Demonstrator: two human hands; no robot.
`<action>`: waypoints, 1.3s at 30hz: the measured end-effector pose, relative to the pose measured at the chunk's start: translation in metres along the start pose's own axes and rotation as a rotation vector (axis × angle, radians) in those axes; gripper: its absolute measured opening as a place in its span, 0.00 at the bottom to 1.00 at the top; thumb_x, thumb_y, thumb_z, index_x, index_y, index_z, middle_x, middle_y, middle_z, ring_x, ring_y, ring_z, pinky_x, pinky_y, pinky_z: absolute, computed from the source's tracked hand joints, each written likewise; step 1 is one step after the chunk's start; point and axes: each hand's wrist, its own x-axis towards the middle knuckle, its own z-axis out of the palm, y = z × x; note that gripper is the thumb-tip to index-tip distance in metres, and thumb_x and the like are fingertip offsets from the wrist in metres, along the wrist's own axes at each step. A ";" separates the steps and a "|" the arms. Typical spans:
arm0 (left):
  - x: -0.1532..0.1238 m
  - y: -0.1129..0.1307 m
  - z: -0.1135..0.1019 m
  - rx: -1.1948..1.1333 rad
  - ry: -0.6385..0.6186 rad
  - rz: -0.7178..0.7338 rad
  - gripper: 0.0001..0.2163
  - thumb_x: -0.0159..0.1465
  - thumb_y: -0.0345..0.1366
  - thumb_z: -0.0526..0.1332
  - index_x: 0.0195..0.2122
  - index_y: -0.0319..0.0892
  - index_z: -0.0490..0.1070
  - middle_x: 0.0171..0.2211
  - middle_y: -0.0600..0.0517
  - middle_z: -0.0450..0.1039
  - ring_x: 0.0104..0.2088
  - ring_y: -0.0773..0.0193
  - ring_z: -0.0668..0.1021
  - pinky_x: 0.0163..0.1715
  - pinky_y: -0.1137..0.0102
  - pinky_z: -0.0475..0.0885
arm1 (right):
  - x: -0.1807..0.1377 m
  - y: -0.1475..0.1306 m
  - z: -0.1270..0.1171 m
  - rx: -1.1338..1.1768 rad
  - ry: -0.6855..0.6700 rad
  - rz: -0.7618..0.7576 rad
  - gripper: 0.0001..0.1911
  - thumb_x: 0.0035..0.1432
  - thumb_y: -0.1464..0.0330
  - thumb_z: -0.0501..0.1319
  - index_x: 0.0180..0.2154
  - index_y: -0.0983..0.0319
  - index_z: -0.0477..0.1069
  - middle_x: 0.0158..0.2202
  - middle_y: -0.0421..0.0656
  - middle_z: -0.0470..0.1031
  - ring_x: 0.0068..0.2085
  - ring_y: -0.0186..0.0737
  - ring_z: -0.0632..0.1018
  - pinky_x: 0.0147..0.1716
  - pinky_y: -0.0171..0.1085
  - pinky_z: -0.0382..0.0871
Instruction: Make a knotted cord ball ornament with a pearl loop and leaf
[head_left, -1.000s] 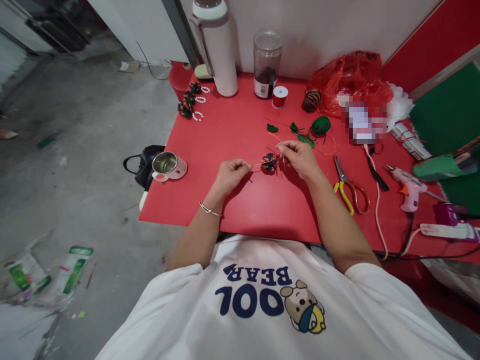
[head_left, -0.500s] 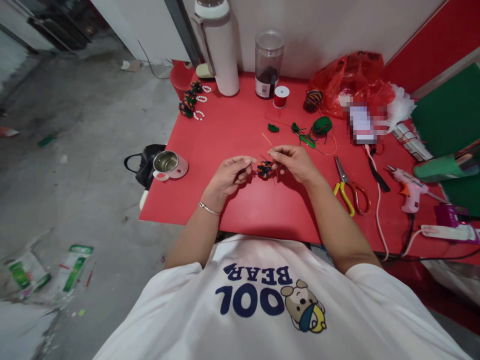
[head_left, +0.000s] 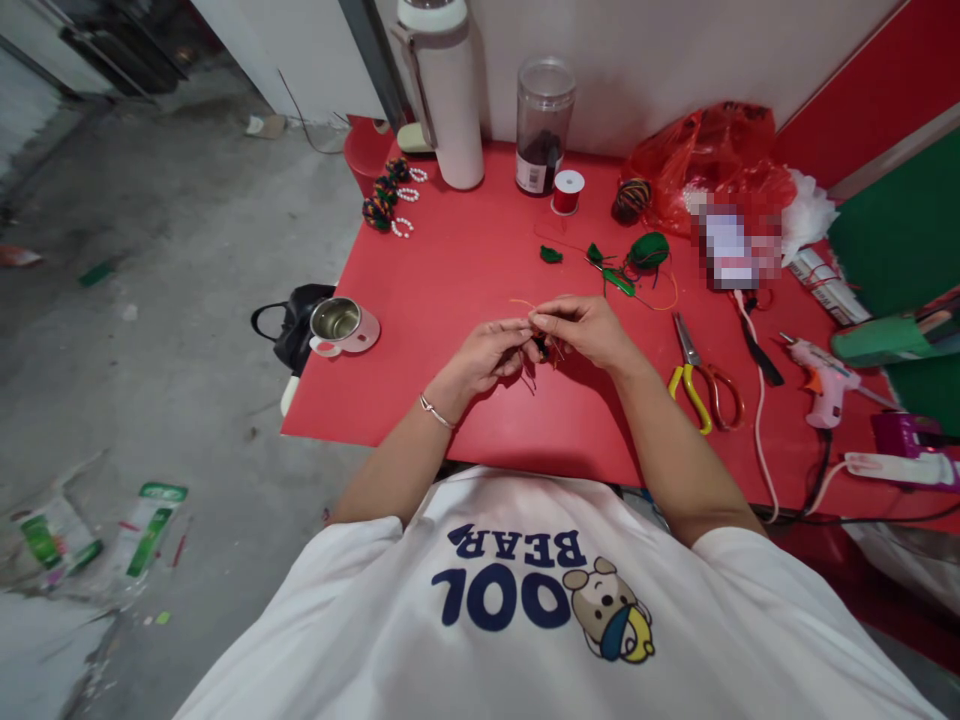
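Observation:
Over the middle of the red table (head_left: 465,270) my two hands meet, fingertips touching. My left hand (head_left: 489,352) and my right hand (head_left: 586,328) are both pinched on a small multicoloured yarn ball (head_left: 541,346), which is almost hidden between the fingers. A thin orange thread (head_left: 523,303) sticks out to the left above my fingers. A silver bracelet (head_left: 437,412) sits on my left wrist.
Behind my hands lie green yarn pieces (head_left: 645,250), a red thread spool (head_left: 568,191), a clear jar (head_left: 543,125) and a white flask (head_left: 447,92). Yellow-handled scissors (head_left: 697,385) and a pink glue gun (head_left: 821,377) lie right. A steel mug (head_left: 339,326) stands at the left edge; finished yarn balls (head_left: 381,197) far left.
My hands have come together from about a hand's width apart. The yarn ball, plainly visible between them before, is now closed in by my fingers.

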 end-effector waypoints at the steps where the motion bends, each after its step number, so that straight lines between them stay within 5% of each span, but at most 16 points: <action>1: -0.001 0.000 0.000 0.021 0.009 0.010 0.11 0.62 0.40 0.72 0.38 0.37 0.76 0.23 0.51 0.79 0.11 0.75 0.62 0.13 0.73 0.48 | 0.000 0.000 0.000 -0.004 0.005 -0.007 0.21 0.53 0.50 0.76 0.38 0.60 0.84 0.28 0.40 0.79 0.24 0.31 0.73 0.21 0.32 0.65; 7: -0.011 0.003 -0.009 0.273 0.146 0.108 0.17 0.62 0.46 0.74 0.29 0.37 0.77 0.20 0.51 0.77 0.13 0.75 0.64 0.14 0.73 0.58 | 0.004 0.000 -0.008 0.013 0.096 -0.001 0.18 0.54 0.53 0.75 0.36 0.61 0.82 0.27 0.38 0.77 0.25 0.31 0.73 0.24 0.33 0.66; 11: -0.012 0.003 -0.014 0.141 0.040 0.125 0.25 0.57 0.56 0.76 0.27 0.38 0.74 0.21 0.51 0.75 0.16 0.75 0.64 0.16 0.74 0.60 | 0.006 0.002 -0.012 0.054 0.155 0.026 0.19 0.53 0.52 0.76 0.35 0.60 0.80 0.24 0.36 0.74 0.22 0.29 0.69 0.20 0.32 0.60; 14: -0.010 0.003 -0.013 0.027 -0.022 0.093 0.28 0.55 0.61 0.76 0.25 0.40 0.71 0.16 0.57 0.65 0.15 0.74 0.62 0.15 0.75 0.57 | 0.007 0.003 -0.014 0.048 0.151 0.065 0.20 0.54 0.51 0.75 0.36 0.60 0.79 0.21 0.34 0.71 0.19 0.28 0.65 0.18 0.32 0.55; 19: -0.010 0.009 -0.013 -0.122 -0.029 0.078 0.21 0.53 0.49 0.81 0.32 0.38 0.77 0.19 0.59 0.66 0.15 0.78 0.59 0.15 0.77 0.50 | 0.003 0.000 -0.011 0.071 0.075 0.065 0.22 0.52 0.50 0.76 0.34 0.60 0.78 0.21 0.35 0.72 0.20 0.28 0.67 0.18 0.31 0.57; 27: -0.007 0.006 -0.009 -0.161 -0.014 -0.063 0.13 0.60 0.33 0.75 0.44 0.36 0.80 0.23 0.56 0.72 0.15 0.77 0.62 0.15 0.77 0.50 | 0.002 0.000 -0.003 0.111 -0.013 0.065 0.22 0.50 0.49 0.77 0.35 0.60 0.80 0.28 0.39 0.79 0.23 0.29 0.72 0.17 0.30 0.58; 39: -0.002 -0.004 -0.008 -0.019 -0.223 -0.034 0.21 0.58 0.39 0.76 0.48 0.38 0.74 0.23 0.53 0.78 0.15 0.71 0.71 0.14 0.77 0.55 | -0.002 -0.006 -0.007 0.013 -0.021 0.066 0.22 0.50 0.51 0.77 0.36 0.61 0.82 0.27 0.40 0.79 0.22 0.30 0.73 0.18 0.31 0.62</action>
